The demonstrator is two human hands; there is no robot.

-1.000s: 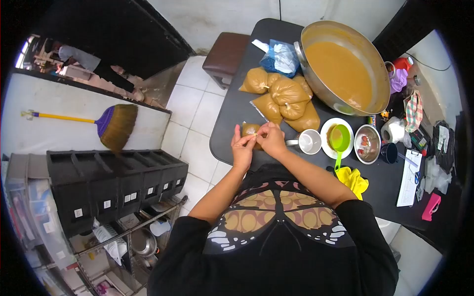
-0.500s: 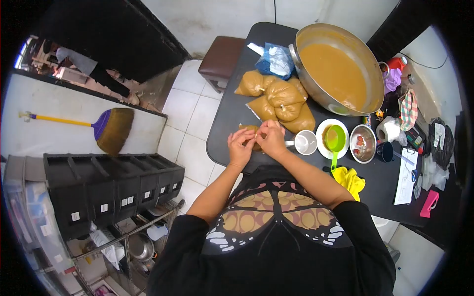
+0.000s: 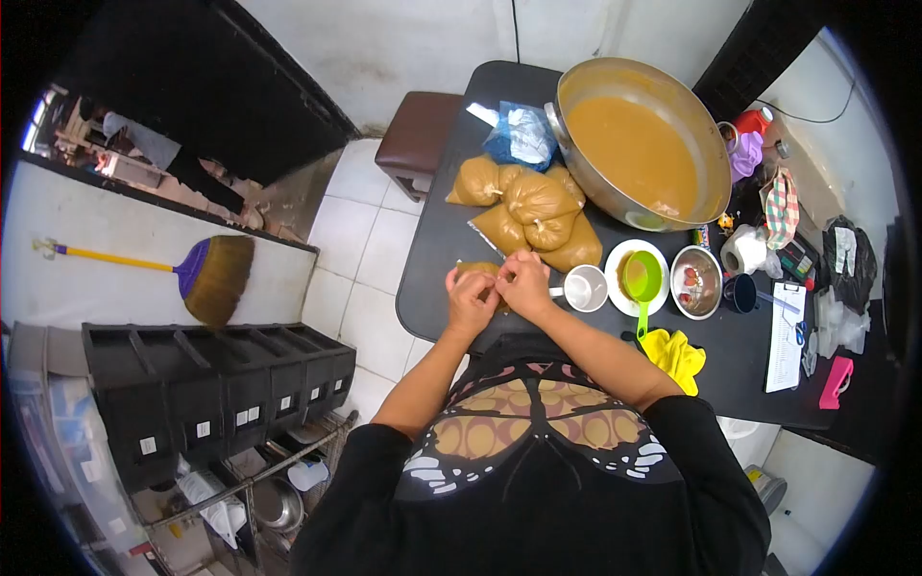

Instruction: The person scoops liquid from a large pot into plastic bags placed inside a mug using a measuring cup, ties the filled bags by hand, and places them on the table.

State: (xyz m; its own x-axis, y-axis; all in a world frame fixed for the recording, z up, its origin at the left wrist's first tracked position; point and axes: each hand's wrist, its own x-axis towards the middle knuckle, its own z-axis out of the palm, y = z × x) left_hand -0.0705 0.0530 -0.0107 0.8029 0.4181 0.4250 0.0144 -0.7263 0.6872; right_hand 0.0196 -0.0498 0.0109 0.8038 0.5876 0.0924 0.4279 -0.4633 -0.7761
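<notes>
1. Position: the filled bag in hand (image 3: 476,268) sits near the near-left corner of the tabletop (image 3: 429,259).
2. Left hand (image 3: 473,300) and right hand (image 3: 524,286): fingertips drawn together, pinching the bag's top; exact grip hidden.
3. Done: several filled bags (image 3: 543,195), some visibly tied, lie grouped toward the left edge.
4. Remaining: this bag's closure appears unfinished; the pot (image 3: 714,163), at the far edge, holds brown liquid (image 3: 634,144).
</notes>
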